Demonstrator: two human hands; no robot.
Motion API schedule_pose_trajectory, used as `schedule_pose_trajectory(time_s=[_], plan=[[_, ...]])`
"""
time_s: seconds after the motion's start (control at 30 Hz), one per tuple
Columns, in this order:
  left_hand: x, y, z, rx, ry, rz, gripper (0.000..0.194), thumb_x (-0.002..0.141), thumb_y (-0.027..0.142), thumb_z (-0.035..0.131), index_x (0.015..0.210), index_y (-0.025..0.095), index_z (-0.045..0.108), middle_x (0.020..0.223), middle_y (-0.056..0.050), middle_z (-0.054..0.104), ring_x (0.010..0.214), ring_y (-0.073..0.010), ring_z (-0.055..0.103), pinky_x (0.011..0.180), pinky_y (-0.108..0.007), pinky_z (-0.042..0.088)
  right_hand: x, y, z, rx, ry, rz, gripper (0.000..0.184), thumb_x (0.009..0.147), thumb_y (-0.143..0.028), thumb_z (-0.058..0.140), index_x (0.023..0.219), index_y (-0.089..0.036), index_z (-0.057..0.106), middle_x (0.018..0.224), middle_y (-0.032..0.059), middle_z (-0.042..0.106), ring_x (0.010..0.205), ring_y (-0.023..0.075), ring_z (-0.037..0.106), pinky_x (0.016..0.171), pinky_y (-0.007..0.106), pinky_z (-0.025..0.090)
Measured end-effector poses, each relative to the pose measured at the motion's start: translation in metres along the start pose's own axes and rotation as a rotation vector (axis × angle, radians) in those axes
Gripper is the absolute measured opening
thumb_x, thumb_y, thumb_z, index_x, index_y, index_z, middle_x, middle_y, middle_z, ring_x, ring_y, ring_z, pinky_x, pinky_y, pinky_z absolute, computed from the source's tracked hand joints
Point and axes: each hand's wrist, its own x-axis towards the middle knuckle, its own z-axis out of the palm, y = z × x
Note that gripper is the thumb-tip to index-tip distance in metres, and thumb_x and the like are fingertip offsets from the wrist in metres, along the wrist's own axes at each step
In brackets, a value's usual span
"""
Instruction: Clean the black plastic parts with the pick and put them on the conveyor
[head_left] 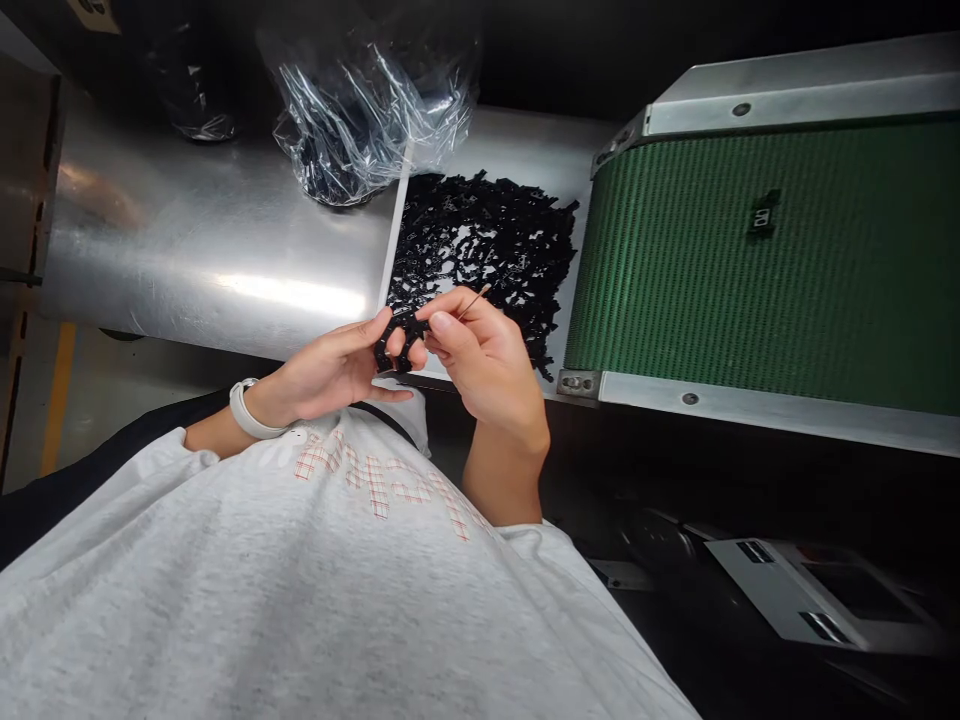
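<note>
My left hand (330,368) grips a small black plastic part (402,338) between thumb and fingers, just above the near edge of the pile. At the part's right side, my right hand (484,350) is closed with thumb and forefinger pinched around a thin stick-like tool (474,302), which points up and to the right. The tool's working end is hidden by the fingers. Beyond both hands, many similar black parts (517,240) lie heaped on a white surface.
A green conveyor belt (667,270) with metal side rails stands right of the pile, carrying one black part (763,216). Clear plastic bags (367,120) sit at the back on the steel table (187,240). A grey control box (817,590) is at lower right.
</note>
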Motion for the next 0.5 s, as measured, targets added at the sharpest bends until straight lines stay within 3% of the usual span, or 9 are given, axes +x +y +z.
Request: schedule_pose_trajectory(time_s=[0.5], plan=[[-0.0012,0.0006,0.0004,-0.005,0.008,0.000,0.041,0.091,0.054,0.065,0.072,0.019,0.059,0.087,-0.001,0.061,0.092,-0.0178,0.059,0.095,-0.044,0.052,-0.0040,-0.0018,-0.0009,-0.043,-0.002,-0.034,0.035,0.088,-0.053,0.074,0.079,-0.023,0.058,0.065,-0.0049,0.063,0.060,0.0109,0.060,0.063,0.028,0.054]])
